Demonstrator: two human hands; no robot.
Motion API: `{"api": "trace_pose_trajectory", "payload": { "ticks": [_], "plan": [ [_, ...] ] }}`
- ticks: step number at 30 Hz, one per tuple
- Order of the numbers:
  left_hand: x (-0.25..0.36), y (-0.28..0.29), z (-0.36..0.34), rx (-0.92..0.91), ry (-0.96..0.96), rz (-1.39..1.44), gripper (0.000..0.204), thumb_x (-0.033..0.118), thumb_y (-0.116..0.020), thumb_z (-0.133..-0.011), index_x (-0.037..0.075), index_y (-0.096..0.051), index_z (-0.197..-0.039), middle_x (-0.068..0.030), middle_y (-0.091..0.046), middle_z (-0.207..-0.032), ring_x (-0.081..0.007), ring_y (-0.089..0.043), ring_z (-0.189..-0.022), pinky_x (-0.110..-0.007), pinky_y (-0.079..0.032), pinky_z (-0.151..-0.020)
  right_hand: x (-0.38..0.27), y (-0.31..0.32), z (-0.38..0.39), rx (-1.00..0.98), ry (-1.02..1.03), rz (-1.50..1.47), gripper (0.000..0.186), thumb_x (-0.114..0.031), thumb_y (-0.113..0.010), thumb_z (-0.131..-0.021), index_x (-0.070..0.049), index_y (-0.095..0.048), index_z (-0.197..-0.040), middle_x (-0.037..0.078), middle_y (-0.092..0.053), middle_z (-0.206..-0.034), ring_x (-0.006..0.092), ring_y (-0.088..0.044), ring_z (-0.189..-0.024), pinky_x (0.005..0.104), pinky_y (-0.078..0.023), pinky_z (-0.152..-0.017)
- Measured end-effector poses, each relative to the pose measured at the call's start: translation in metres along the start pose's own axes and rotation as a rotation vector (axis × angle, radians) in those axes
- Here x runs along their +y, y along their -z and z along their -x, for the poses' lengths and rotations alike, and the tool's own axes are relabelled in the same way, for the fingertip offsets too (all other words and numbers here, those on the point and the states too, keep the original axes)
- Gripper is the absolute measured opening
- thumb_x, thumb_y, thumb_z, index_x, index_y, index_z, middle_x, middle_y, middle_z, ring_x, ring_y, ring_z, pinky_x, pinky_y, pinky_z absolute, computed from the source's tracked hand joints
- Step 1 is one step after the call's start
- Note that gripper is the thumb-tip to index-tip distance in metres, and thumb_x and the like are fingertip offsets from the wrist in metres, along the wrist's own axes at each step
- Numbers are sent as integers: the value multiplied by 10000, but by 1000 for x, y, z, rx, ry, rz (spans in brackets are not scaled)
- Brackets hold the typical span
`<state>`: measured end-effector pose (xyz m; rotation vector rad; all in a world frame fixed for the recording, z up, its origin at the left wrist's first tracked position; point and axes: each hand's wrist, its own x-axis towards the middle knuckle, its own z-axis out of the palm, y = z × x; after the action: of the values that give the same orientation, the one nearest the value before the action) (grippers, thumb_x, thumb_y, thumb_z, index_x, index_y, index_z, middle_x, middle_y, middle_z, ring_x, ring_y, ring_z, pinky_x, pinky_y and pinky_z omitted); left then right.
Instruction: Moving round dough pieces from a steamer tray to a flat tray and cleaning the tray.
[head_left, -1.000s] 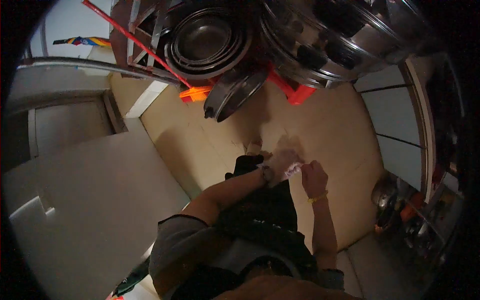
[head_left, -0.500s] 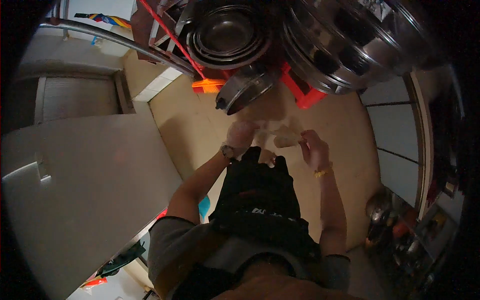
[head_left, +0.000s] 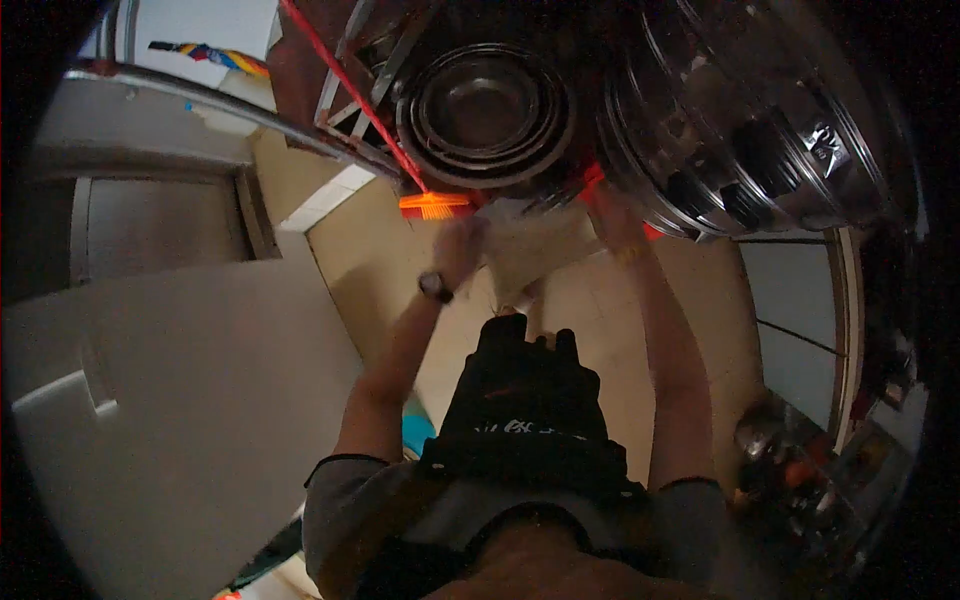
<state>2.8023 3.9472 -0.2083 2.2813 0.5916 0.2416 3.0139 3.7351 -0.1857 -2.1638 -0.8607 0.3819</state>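
Observation:
A thin, pale, see-through sheet [head_left: 540,243], like plastic film or a bag, is spread out between my two hands. My left hand [head_left: 461,250], with a dark watch on the wrist, has hold of its left side; motion blurs the fingers. At the sheet's right side, my right hand [head_left: 618,222] grips it, also blurred and in front of something red. Just beyond lies a stack of nested round metal pans [head_left: 485,105], and my bare foot shows below the sheet.
Large stacked steel pots [head_left: 760,130] stand at the far right. An orange broom head [head_left: 434,206] on a red handle [head_left: 355,95] is beyond my left hand. A grey-white panel [head_left: 190,400] fills the left side. Assorted kitchenware [head_left: 785,460] sits at the lower right.
Both hands have moved away from my body, toward the pans. The pale sheet, crumpled and small before, is now spread wide between them. My view has shifted slightly.

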Motion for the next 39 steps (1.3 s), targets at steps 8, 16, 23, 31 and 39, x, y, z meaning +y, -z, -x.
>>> {"api": "trace_pose_trajectory", "payload": {
  "ticks": [8,16,23,31,39],
  "plan": [
    [-109,131,-187,354,91,-100,469,462,-570,-857,64,-579,-1105,-177,-637,-977,-374,-607,-909,-463,-473,-759,-31,-46,-81,-41,-249,-906,580,-271,-623,-865,-11,-397,-1331,133,-511,-1275,261,-502,-1164,372,-395,-992],
    [-139,4,-8,-212,288,-243,338,281,-507,-885,-19,-586,-1023,-239,-619,-951,-414,-576,-898,-490,-451,-801,101,-88,404,-565,-1252,302,731,-429,-606,-841,-67,-347,-1421,174,-358,-1459,320,-302,-1370,412,-252,-1126],
    [-123,-109,69,-1162,-747,-725,326,253,-434,-902,6,-617,-1011,-230,-645,-1001,-393,-613,-972,-456,-497,-852,-10,-197,750,1470,-1809,-894,221,-233,-616,-866,-119,-520,-1029,62,-603,-873,152,-543,-578,270,-409,-460],
    [27,-287,170,-1004,206,-468,390,373,-568,-877,6,-637,-989,-130,-658,-780,-261,-658,-815,-400,-502,-706,-127,-430,847,947,-2095,-1067,247,-219,-724,-792,-47,-623,-937,142,-640,-806,253,-635,-683,397,-514,-541],
    [124,-464,308,-1506,-637,-956,597,542,-397,-912,33,-634,-1112,-196,-589,-1217,-346,-543,-1154,-452,-418,-947,-156,-565,840,1838,-2130,-1195,216,-176,-735,-742,26,-664,-773,123,-653,-678,217,-601,-543,369,-484,-500]
  ]
}}
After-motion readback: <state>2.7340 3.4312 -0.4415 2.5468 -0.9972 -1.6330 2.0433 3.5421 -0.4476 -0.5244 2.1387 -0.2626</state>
